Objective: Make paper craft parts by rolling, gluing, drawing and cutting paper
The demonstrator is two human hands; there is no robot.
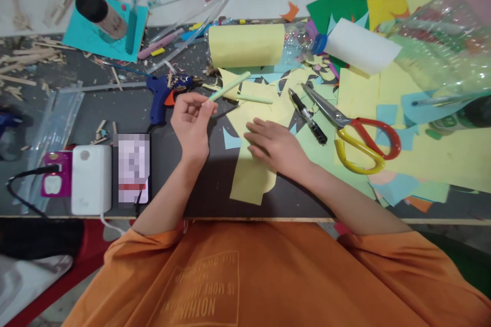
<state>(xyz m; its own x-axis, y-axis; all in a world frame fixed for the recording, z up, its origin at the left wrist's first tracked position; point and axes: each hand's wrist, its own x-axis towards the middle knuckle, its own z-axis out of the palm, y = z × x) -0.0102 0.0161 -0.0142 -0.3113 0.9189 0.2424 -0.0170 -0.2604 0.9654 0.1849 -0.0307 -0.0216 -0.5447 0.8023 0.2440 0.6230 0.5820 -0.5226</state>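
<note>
Between the thumb and fingers of my left hand (195, 125) is a thin pale-green paper tube (232, 86), tilted up to the right. My right hand (278, 148) lies palm down with its fingers stretched over yellow paper (249, 181). A second slim pale-green tube (255, 98) rests on the paper beyond my fingertips. To the right are a black pen (308, 116) and scissors (347, 125) with one red and one yellow handle loop. A blue glue gun (160, 97) lies just left of my left hand.
A plastic bottle wrapped in yellow paper (247, 45) lies across the back. At left are a phone (133, 168), a white power bank (91, 179) and clear glue sticks (53, 138). Paper scraps, wood splinters and a black-capped bottle (100, 13) clutter the table.
</note>
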